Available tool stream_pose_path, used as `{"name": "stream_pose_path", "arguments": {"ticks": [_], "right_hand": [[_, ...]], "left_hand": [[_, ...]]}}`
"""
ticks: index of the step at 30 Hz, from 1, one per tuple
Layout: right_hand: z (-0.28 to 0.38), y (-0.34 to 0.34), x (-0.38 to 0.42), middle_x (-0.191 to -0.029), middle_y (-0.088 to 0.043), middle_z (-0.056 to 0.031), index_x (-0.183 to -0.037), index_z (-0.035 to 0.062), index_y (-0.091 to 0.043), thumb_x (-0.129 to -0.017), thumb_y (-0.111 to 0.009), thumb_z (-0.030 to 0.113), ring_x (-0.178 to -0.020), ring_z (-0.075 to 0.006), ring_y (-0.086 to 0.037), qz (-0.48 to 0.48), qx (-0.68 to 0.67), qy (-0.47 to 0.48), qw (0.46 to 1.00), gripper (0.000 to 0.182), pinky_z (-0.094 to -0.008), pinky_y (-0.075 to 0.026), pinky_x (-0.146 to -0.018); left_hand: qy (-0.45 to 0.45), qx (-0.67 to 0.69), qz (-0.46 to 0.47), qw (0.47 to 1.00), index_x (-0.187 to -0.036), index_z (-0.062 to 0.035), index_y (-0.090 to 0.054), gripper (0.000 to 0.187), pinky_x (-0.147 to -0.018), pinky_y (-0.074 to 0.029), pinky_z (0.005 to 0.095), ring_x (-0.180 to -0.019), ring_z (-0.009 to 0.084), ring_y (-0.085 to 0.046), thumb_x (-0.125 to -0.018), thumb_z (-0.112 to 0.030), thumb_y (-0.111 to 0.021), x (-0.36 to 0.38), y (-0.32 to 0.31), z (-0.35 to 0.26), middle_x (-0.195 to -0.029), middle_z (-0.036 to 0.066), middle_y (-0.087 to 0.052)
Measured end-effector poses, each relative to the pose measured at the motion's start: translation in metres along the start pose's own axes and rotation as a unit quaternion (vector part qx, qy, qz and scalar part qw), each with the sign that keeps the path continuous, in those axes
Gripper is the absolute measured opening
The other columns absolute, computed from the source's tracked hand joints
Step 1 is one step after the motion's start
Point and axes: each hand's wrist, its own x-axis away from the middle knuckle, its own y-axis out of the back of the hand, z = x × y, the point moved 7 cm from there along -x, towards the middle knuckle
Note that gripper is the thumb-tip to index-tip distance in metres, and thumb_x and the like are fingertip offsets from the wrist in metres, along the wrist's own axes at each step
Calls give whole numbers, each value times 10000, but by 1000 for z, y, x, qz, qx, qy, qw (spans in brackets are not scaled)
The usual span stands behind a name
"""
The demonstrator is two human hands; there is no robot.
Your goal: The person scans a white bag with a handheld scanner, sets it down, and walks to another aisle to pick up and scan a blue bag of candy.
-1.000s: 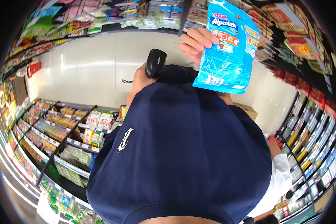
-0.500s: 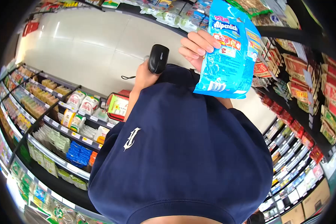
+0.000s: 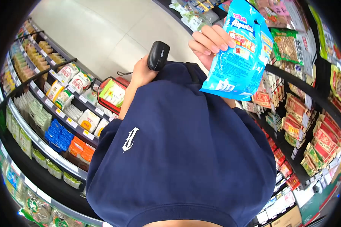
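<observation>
Glossy crinkled candy bag (image 3: 240,53) has shifted right, fingers (image 3: 212,41) pinching it.

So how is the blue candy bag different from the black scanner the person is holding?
The blue candy bag is flat, glossy and printed with a brand name and pictures; the black scanner is small, rounded and plain. The bag is pinched by the right hand with its barcode end hanging down, while the scanner is gripped in the left hand. The bag looks much larger. Both are held up at chest height.
</observation>
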Motion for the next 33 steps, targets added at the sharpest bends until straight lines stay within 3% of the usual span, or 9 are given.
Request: {"name": "stream_pose_path", "arguments": {"ticks": [8, 10, 12, 14, 24, 25, 28, 33], "right_hand": [[-36, 10, -32, -689, -532, 61, -653, 186, -573, -919, -590, 153, -717, -86, -492, 31, -65, -70, 995, 269, -232, -360, -669], [-43, 13, -38, -695, -540, 58, -656, 185, -576, -915, -600, 156, -725, -88, -500, 24, -68, -93, 993, 262, -231, -365, -671], [-55, 15, -43, -696, -545, 55, -656, 181, -579, -910, -605, 156, -729, -89, -507, 40, -81, -127, 988, 257, -230, -373, -672], [-63, 17, -47, -695, -547, 54, -657, 180, -582, -908, -608, 155, -729, -90, -510, 39, -90, -146, 984, 254, -228, -375, -671], [-88, 32, -60, -687, -553, 54, -660, 177, -599, -901, -605, 141, -724, -91, -521, 37, -154, -211, 965, 244, -226, -385, -665], [-90, 33, -63, -768, -573, 73, -757, 201, -633, -921, -628, 215, -778, -78, -535, 89, -145, -211, 963, 165, -224, -413, -702], [-95, 37, -65, -688, -560, 54, -663, 178, -605, -906, -601, 140, -728, -92, -526, 52, -176, -221, 958, 246, -224, -392, -672], [-101, 44, -68, -692, -562, 54, -670, 179, -610, -914, -599, 148, -725, -94, -523, 47, -194, -241, 950, 246, -225, -393, -673]], "left_hand": [[9, 6, -74, 997, -1096, -57, -625, 360, -818, -502, 414, -930, 374, -657, -745, -119, -675, 26, 26, 13, -944, 208, -682], [-21, 14, -117, 993, -1006, 2, -635, 277, -753, -508, 370, -826, 309, -683, -743, -61, -694, 32, 29, 9, -870, 197, -684], [-5, 29, -139, 990, -1003, 0, -631, 276, -752, -506, 376, -828, 319, -679, -738, -50, -691, 40, 26, 20, -875, 192, -684], [15, 30, -141, 989, -1110, -44, -622, 371, -826, -503, 414, -945, 373, -655, -745, -101, -663, 42, 22, 33, -966, 202, -681], [75, 52, -217, 972, -1124, -60, -618, 410, -826, -498, 421, -935, 399, -646, -716, -64, -660, 72, 21, 48, -953, 205, -678], [78, 52, -220, 971, -1124, -60, -618, 410, -826, -498, 421, -935, 399, -646, -716, -64, -660, 75, 21, 50, -953, 205, -678], [107, 47, -221, 968, -1118, -56, -618, 403, -824, -496, 426, -933, 400, -645, -718, -68, -666, 81, 18, 61, -946, 209, -677], [147, 59, -263, 952, -1088, -43, -633, 360, -815, -498, 428, -935, 397, -651, -732, -83, -675, 91, 25, 64, -947, 216, -680]]}}
